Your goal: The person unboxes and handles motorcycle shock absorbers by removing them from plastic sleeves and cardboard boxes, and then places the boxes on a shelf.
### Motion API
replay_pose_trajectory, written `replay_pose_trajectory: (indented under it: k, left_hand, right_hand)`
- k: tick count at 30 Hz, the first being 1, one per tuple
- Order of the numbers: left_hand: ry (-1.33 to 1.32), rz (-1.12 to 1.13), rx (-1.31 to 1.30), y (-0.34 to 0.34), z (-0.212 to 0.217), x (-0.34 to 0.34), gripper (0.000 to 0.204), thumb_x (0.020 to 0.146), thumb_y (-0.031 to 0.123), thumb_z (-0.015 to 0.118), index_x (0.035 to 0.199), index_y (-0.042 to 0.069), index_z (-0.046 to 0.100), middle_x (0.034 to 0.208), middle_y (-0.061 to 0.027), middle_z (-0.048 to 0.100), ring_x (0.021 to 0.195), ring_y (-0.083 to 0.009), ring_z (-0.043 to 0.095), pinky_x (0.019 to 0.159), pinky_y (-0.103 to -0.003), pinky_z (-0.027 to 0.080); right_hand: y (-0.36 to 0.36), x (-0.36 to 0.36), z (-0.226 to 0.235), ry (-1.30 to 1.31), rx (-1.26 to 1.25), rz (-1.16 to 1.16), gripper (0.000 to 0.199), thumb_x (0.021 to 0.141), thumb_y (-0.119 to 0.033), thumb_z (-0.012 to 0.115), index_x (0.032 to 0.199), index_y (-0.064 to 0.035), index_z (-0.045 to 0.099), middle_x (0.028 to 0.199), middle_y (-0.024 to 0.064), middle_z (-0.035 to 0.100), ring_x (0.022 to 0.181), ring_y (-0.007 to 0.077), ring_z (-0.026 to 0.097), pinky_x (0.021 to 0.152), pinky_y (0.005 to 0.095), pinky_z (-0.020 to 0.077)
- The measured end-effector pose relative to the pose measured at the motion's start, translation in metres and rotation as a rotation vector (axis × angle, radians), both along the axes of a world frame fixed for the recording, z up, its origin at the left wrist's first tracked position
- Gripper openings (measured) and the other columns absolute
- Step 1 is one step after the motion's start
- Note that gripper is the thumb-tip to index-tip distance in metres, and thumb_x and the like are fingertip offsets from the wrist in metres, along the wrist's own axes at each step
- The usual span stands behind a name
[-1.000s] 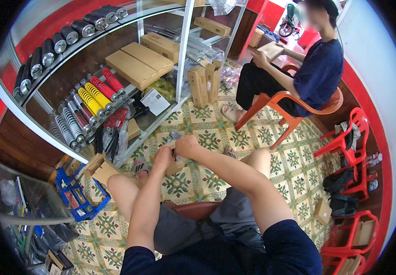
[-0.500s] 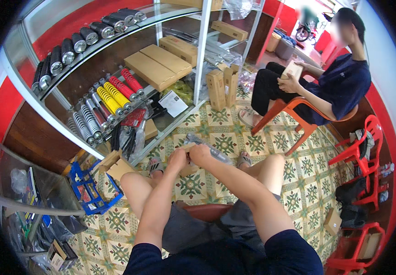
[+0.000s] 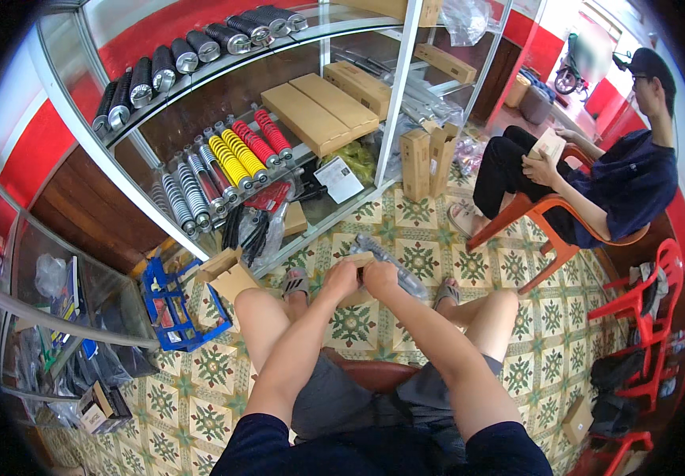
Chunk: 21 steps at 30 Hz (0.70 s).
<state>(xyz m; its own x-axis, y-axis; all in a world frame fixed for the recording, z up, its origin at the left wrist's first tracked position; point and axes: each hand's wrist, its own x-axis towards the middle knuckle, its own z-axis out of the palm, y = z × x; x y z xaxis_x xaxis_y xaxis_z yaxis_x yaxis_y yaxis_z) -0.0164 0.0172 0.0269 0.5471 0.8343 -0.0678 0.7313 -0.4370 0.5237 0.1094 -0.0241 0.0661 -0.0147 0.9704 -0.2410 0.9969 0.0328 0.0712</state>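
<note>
Between my knees, both hands are closed at the top end of an upright tan cardboard box (image 3: 356, 298). My left hand (image 3: 341, 278) grips its left side, fingers curled. My right hand (image 3: 379, 278) pinches close by on the right, near a raised flap (image 3: 362, 259). A dark gap shows between the hands; the box's contents are hidden. Just behind my right hand, a clear plastic-wrapped grey item (image 3: 398, 271) lies on the tiled floor (image 3: 354, 324).
Left, an opened cardboard box (image 3: 229, 274) and a blue metal frame (image 3: 169, 313) stand beside my knee. A glass shelf (image 3: 310, 163) holds coloured shock absorbers (image 3: 231, 159). Two tall boxes (image 3: 416, 165) stand ahead. At right, a person (image 3: 628, 182) sits holding a box (image 3: 547, 147).
The view has swung left, so the surroundings sit further right and lower in the picture. My hands stay closed on the box; the right one has shifted slightly away from the left.
</note>
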Motion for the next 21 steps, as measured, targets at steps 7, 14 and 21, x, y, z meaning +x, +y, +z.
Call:
replay_pose_trajectory:
  k: [7, 14, 21]
  left_hand:
    - [-0.058, 0.118, -0.024, -0.009, 0.005, 0.0, 0.013, 0.073, 0.011, 0.065, 0.083, 0.007, 0.072, 0.099, -0.0171, 0.067, 0.092, -0.0354, 0.064, 0.08, -0.044, 0.052]
    - [-0.148, 0.002, -0.082, -0.01, 0.021, -0.007, 0.013, 0.073, 0.015, 0.071, 0.081, 0.005, 0.072, 0.103, -0.0149, 0.065, 0.093, -0.0338, 0.063, 0.084, -0.042, 0.051]
    - [-0.161, -0.034, -0.13, -0.01, 0.019, -0.012, 0.013, 0.073, 0.015, 0.074, 0.079, 0.004, 0.072, 0.101, -0.0131, 0.066, 0.093, -0.0301, 0.063, 0.082, -0.038, 0.05]
  right_hand:
    - [-0.003, 0.014, -0.025, 0.125, 0.035, -0.025, 0.023, 0.087, -0.021, 0.054, 0.095, -0.0064, 0.07, 0.089, 0.0126, 0.072, 0.081, 0.0272, 0.071, 0.069, 0.0395, 0.0563]
    - [-0.003, 0.05, -0.016, 0.258, 0.065, 0.031, 0.043, 0.087, -0.045, 0.06, 0.091, -0.0033, 0.068, 0.089, 0.0147, 0.07, 0.081, 0.0312, 0.069, 0.072, 0.0429, 0.0551]
    - [-0.034, 0.03, -0.041, 0.356, 0.186, -0.154, 0.034, 0.086, -0.044, 0.063, 0.088, -0.0108, 0.07, 0.082, 0.0149, 0.069, 0.078, 0.0314, 0.069, 0.066, 0.044, 0.0546]
